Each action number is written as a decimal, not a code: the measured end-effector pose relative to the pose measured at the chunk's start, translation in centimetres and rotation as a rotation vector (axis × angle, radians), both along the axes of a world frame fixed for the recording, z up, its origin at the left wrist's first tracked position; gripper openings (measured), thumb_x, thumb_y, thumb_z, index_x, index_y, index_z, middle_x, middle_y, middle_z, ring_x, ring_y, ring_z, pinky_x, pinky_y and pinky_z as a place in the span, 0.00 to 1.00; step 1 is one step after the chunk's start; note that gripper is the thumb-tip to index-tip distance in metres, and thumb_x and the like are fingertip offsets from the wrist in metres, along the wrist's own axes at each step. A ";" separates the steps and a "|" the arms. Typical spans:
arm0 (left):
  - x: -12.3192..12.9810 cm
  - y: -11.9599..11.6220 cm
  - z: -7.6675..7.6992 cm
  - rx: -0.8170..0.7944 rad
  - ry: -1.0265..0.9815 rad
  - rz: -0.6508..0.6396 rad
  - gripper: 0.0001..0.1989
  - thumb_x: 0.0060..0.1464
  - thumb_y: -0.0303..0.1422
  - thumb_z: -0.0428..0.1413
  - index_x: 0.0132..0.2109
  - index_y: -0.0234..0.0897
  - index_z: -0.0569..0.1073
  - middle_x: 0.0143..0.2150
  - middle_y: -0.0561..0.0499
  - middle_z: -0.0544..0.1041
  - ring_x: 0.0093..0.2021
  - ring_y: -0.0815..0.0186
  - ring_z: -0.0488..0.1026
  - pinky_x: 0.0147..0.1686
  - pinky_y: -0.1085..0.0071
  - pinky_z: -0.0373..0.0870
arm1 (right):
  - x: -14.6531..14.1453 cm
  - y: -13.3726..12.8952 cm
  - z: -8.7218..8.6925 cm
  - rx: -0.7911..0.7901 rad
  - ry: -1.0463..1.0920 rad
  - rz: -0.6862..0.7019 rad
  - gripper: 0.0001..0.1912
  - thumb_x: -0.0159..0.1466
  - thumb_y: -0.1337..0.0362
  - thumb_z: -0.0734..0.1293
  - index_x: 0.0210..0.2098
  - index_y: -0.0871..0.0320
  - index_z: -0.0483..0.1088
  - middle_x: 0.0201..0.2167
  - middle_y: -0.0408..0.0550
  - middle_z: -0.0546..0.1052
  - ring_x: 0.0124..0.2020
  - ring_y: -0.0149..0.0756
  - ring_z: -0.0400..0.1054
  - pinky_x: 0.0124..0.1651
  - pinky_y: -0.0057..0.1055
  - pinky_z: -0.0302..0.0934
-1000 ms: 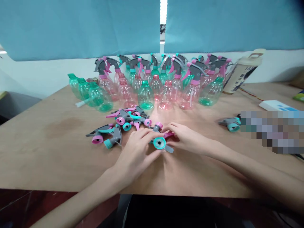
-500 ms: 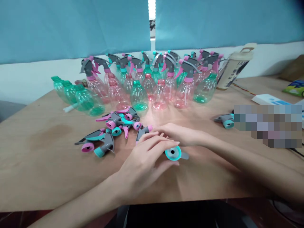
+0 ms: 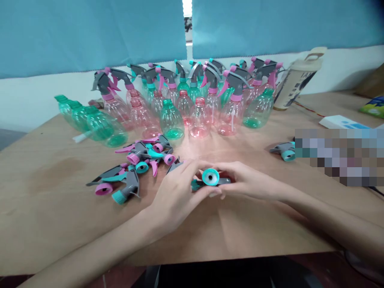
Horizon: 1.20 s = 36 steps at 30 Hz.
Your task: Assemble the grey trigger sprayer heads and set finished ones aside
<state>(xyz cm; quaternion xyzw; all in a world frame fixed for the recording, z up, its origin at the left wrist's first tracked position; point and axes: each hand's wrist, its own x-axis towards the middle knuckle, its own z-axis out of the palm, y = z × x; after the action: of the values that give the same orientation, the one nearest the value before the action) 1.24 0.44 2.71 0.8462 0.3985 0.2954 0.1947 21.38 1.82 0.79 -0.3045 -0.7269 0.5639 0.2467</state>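
Above the front middle of the table, a grey and teal trigger sprayer head (image 3: 211,177) is held with its round teal collar facing me. My left hand (image 3: 183,192) grips it from the left, thumb below and fingers above. From the right, my right hand (image 3: 243,180) closes its fingers on the same sprayer head; some fingertips are hidden. Just beyond my left hand lies another grey sprayer head (image 3: 175,166), partly covered. To the left is a loose pile of sprayer heads (image 3: 141,154) with pink and teal collars.
Behind stand several pink and green bottles (image 3: 172,122), some topped with sprayers. Green bottles (image 3: 103,124) cluster at the left. A lone teal-collared sprayer head (image 3: 285,151) lies right, near a blurred-out patch. A tall cream tumbler (image 3: 297,82) and white box (image 3: 342,122) stand farther right.
My right hand has come from behind my left hand round to the right end of the sprayer head. The teal collar has shifted slightly left and up, and the view has moved a little.
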 end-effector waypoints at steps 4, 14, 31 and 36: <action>-0.5 0.8 0.8 -0.122 -0.174 -0.031 0.16 0.54 0.42 0.58 0.48 0.43 0.72 0.45 0.51 0.78 0.46 0.60 0.74 0.48 0.64 0.69 | 0.6 0.3 0.0 0.051 0.005 -0.131 0.10 0.59 0.67 0.67 0.41 0.58 0.73 0.39 0.46 0.77 0.41 0.37 0.71 0.43 0.33 0.65; -0.2 2.0 -1.0 -1.010 -0.465 -0.285 0.20 0.50 0.34 0.59 0.52 0.43 0.68 0.52 0.46 0.74 0.54 0.56 0.71 0.51 0.59 0.70 | 0.9 -0.4 0.8 0.257 0.121 -0.051 0.06 0.58 0.67 0.69 0.36 0.54 0.77 0.41 0.48 0.74 0.44 0.35 0.70 0.46 0.33 0.64; -0.5 2.0 -1.0 -0.876 -0.575 -0.087 0.13 0.55 0.36 0.58 0.46 0.37 0.72 0.41 0.49 0.75 0.45 0.61 0.72 0.45 0.66 0.68 | -0.3 -1.4 1.3 -0.048 0.244 -0.365 0.20 0.60 0.61 0.68 0.51 0.54 0.64 0.38 0.46 0.73 0.36 0.33 0.70 0.34 0.30 0.68; -0.6 1.6 -1.1 -0.411 -0.341 -0.049 0.17 0.52 0.36 0.60 0.49 0.39 0.70 0.43 0.49 0.75 0.42 0.62 0.73 0.40 0.66 0.71 | -0.8 -2.0 1.6 -0.029 0.254 -0.426 0.15 0.57 0.64 0.71 0.43 0.56 0.66 0.35 0.44 0.73 0.31 0.30 0.70 0.32 0.29 0.68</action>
<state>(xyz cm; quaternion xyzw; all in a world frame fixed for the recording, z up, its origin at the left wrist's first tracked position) 0.59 2.02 1.58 0.7364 0.3910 0.3415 0.4339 20.54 -0.21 2.42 -0.3810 -0.6013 0.5434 0.4449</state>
